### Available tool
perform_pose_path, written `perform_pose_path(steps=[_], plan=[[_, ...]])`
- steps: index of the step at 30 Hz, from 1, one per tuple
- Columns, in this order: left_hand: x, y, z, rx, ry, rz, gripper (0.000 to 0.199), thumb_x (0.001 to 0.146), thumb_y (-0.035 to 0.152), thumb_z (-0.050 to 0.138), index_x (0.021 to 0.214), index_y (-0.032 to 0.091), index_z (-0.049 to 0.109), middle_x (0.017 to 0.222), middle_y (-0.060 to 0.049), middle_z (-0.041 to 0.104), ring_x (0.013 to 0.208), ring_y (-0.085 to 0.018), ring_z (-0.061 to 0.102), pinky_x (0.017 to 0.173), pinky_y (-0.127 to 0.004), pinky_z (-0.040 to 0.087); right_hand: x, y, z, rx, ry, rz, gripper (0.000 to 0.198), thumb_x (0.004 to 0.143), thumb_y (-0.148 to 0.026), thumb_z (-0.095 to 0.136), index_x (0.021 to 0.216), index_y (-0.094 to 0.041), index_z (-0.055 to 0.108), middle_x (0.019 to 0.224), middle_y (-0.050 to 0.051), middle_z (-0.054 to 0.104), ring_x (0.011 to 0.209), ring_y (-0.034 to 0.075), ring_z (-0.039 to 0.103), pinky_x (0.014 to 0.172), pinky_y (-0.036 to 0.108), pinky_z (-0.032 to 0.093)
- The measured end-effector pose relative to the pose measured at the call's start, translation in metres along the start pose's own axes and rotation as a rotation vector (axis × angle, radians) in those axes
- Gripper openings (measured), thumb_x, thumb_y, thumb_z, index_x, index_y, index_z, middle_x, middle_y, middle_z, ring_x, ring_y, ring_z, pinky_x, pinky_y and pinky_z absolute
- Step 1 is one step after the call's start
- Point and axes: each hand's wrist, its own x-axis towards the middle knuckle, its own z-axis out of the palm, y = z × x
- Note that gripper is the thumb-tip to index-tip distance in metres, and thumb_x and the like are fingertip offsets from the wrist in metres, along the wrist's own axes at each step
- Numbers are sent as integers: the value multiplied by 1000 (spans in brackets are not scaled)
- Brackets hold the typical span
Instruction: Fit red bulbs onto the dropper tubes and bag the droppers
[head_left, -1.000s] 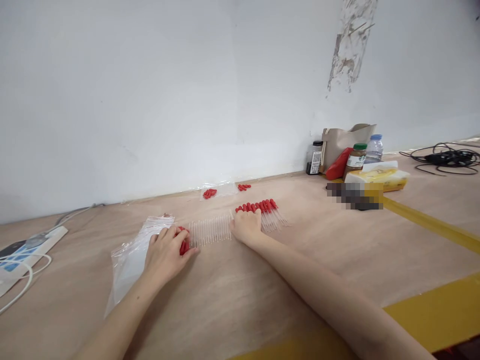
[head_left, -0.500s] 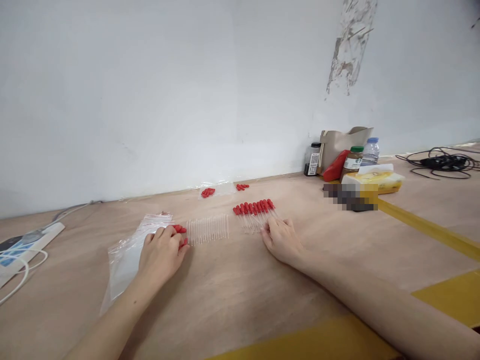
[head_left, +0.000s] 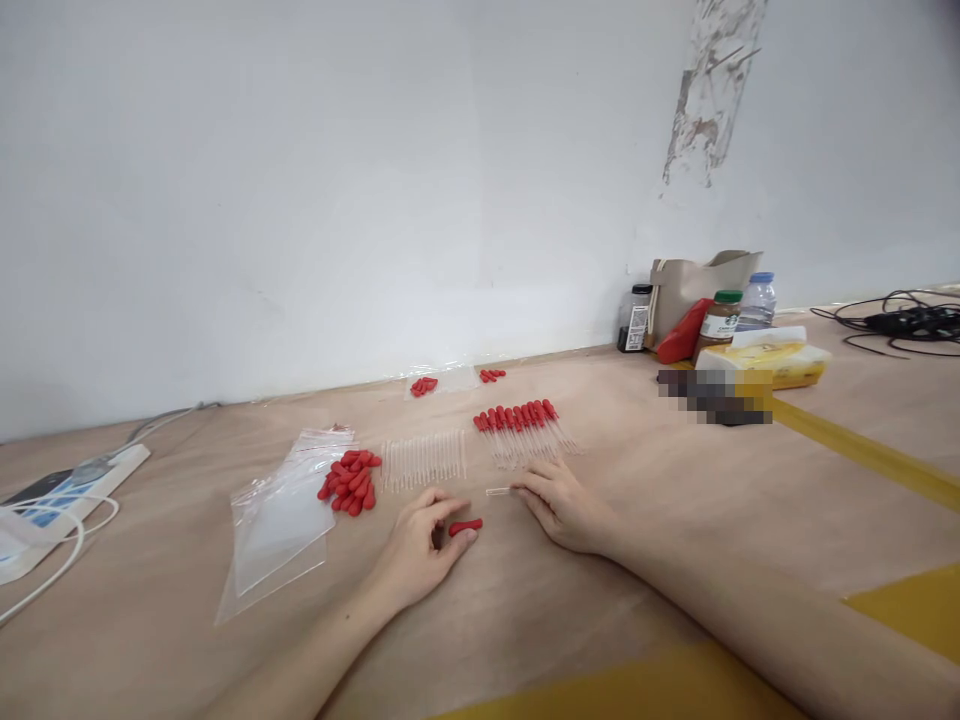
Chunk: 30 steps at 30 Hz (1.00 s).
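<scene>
My left hand (head_left: 421,548) is closed around a red rubber dropper bulb (head_left: 466,526), held between thumb and fingers with its narrow end towards the right. A thin clear dropper tube (head_left: 496,491) sticks out leftward from the closed fingers of my right hand (head_left: 564,507). Tube and bulb are apart. Behind my right hand lies a row of droppers with red bulbs (head_left: 517,418) fitted on clear tubes. A row of bare clear tubes (head_left: 424,460) lies to its left. Beside that is a pile of loose red bulbs (head_left: 351,482).
Clear zip bags (head_left: 274,540) lie under the bulb pile's left side. More red bulbs (head_left: 424,387) rest on plastic by the wall. A power strip (head_left: 67,510) with white cables is at left; a tissue pack (head_left: 799,370), jars and a bag stand at right.
My left hand has come away from the bulb pile to the right with a red bulb. My right hand has drawn back slightly from the finished row, and a clear tube now shows in it.
</scene>
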Motion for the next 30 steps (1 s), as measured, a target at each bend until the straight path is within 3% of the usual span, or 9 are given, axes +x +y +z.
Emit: perform_pose_path(steps=[4, 11, 19, 25, 30], plan=[[5, 5, 2, -58, 12, 19, 17, 82, 28, 50, 82, 21, 65, 83, -2, 58, 76, -16, 55, 67, -27, 42, 1, -4, -1, 59, -25, 17, 21, 87, -20, 36, 90, -17, 57, 84, 5, 57, 78, 14, 52, 73, 29, 37], [7, 6, 4, -194, 22, -61, 17, 87, 29, 41, 85, 18, 53, 75, 1, 57, 67, -13, 51, 62, -24, 40, 2, -5, 0, 141, 18, 30, 17, 86, -18, 39, 89, -17, 56, 83, 4, 58, 78, 13, 52, 73, 28, 36], [7, 2, 10, -274, 52, -46, 16, 86, 29, 44, 88, 17, 54, 80, 0, 59, 73, -14, 54, 65, -23, 42, 4, -9, 5, 142, 7, 1, 19, 86, -21, 40, 90, -19, 58, 83, 3, 60, 76, 13, 53, 73, 29, 33], [5, 0, 9, -235, 48, 42, 19, 86, 29, 46, 90, 19, 62, 84, -1, 65, 77, -15, 59, 70, -24, 43, 7, -5, 2, 143, -28, -37, 20, 85, -20, 43, 92, -22, 62, 81, 1, 62, 73, 12, 53, 74, 30, 29], [2, 6, 5, -154, 15, 163, 18, 87, 25, 45, 86, 18, 62, 78, -1, 64, 71, -13, 58, 64, -22, 42, 6, -1, 1, 77, -23, -92, 19, 83, -22, 47, 89, -22, 65, 79, 2, 63, 68, 11, 51, 73, 31, 24]])
